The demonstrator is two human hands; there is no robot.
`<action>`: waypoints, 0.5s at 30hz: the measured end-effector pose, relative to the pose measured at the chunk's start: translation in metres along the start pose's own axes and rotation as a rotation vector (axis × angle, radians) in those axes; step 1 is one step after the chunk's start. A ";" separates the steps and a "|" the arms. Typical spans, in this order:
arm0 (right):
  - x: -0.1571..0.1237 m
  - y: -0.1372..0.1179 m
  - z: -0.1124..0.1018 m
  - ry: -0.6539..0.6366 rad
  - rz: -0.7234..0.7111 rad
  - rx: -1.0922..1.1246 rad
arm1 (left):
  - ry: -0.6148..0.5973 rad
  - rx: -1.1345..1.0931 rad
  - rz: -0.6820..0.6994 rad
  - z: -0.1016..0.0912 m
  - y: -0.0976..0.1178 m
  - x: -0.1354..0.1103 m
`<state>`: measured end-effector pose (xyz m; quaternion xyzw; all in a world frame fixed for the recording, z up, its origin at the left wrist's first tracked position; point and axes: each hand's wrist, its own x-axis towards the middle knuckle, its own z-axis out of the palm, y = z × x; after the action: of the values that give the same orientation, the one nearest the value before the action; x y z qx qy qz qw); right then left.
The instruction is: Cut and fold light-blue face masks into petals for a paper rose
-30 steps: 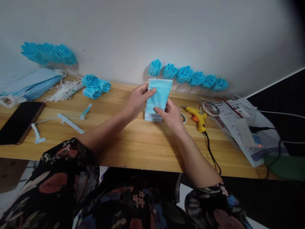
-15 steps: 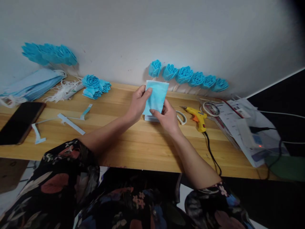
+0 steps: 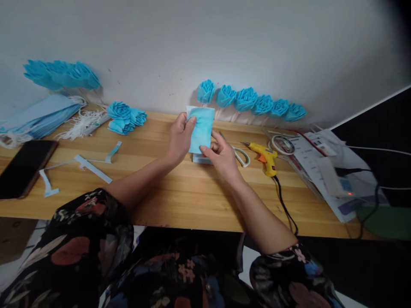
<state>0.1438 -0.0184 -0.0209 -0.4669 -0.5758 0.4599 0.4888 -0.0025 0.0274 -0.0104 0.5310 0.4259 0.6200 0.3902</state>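
Observation:
A light-blue rectangle of thin, fabric-like sheet (image 3: 201, 130) is held upright above the table. My left hand (image 3: 180, 139) pinches its left edge, thumb on the front face. At the lower right corner my right hand (image 3: 222, 156) grips it between thumb and fingers. Beneath the sheet, partly hidden by it and by my right hand, lies a stack of pale-blue pieces (image 3: 199, 158). Just right of my right hand shows a white scissors handle (image 3: 242, 157); the rest of it is covered.
A yellow glue gun (image 3: 265, 157), a tape roll (image 3: 283, 145), papers (image 3: 334, 205) and a power strip (image 3: 334, 177) lie right. Blue fabric flowers (image 3: 246, 100) lean on the wall; more flowers (image 3: 120, 112), face masks (image 3: 48, 113), cut strips (image 3: 93, 168) and a phone (image 3: 27, 167) are left.
Both hands have shifted a little left with the blue sheet, and the sheet is turned slightly more upright. The view has moved slightly too.

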 end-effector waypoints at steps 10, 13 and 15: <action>-0.004 0.000 0.000 0.093 -0.012 0.005 | -0.067 0.030 0.047 0.008 0.012 -0.016; -0.008 -0.002 0.006 0.135 -0.005 -0.009 | -0.067 0.030 0.058 0.010 0.009 -0.019; -0.009 -0.003 0.007 0.158 -0.005 -0.005 | -0.044 0.026 0.056 0.010 0.006 -0.017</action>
<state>0.1375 -0.0283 -0.0194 -0.5019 -0.5376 0.4188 0.5326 0.0097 0.0103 -0.0098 0.5614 0.4100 0.6133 0.3751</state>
